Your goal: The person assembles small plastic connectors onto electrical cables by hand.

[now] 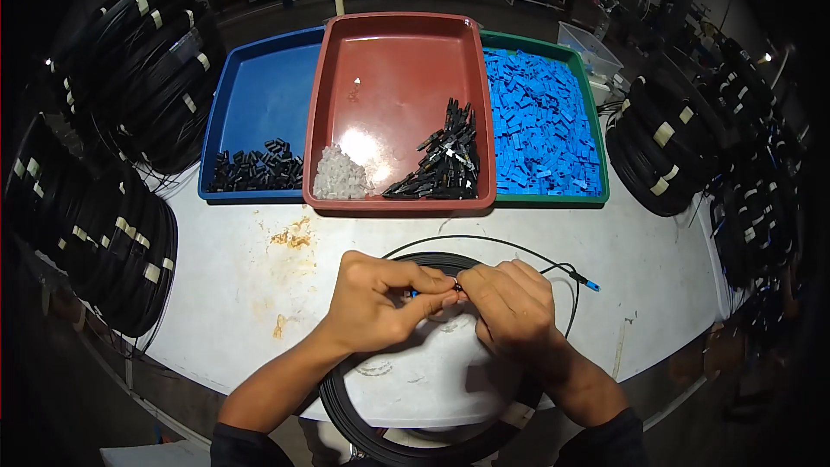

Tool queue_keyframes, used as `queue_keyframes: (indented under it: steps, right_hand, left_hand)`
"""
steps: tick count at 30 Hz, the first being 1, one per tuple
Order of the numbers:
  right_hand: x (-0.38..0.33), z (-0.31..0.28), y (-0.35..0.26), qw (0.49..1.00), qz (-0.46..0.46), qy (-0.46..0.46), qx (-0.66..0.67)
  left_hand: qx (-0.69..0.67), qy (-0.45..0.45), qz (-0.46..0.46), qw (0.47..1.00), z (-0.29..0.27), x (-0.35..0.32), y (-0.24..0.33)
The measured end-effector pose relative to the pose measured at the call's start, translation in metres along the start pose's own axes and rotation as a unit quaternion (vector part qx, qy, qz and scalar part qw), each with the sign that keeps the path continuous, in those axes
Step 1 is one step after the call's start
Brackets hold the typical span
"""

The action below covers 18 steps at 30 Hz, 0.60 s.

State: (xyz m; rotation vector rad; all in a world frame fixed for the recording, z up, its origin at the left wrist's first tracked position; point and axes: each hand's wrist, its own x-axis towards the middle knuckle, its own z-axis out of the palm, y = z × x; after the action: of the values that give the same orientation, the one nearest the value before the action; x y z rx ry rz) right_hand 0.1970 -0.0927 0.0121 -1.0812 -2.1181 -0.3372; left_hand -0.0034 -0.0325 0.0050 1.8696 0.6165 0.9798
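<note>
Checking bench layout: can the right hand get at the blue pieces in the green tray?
Likely yes: the blue pieces lie uncovered in the green tray ahead of the right hand, though it's pinching a dark part.

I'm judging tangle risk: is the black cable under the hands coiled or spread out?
Mostly coiled: the black cable lies in a ring beneath the left hand and right hand, with a loose blue-tipped end at right.

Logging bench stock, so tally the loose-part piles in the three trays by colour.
Black: 2, one pile of short pieces in the blue tray, one pile of longer pieces in the red tray
Whitish: 1, small pieces in the red tray
Blue: 1, flat pieces in the green tray
Total: 4
</note>
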Motion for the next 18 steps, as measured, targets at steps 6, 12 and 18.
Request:
queue_keyframes:
  steps: [6, 12, 18]
  right_hand:
    - [-0.004, 0.008, 0.000, 0.986, 0.105, -0.004, 0.132]
    - [0.002, 0.011, 0.001, 0.991, 0.048, -0.019, 0.121]
    - [0.004, 0.010, 0.004, 0.995, -0.028, 0.046, 0.083]
  left_hand:
    - [0.378, 0.028, 0.413, 0.828, -0.002, 0.005, -0.007]
    - [0.229, 0.038, 0.271, 0.934, -0.009, 0.002, -0.011]
    - [-0.190, -0.006, -0.161, 0.968, -0.005, -0.001, 0.002]
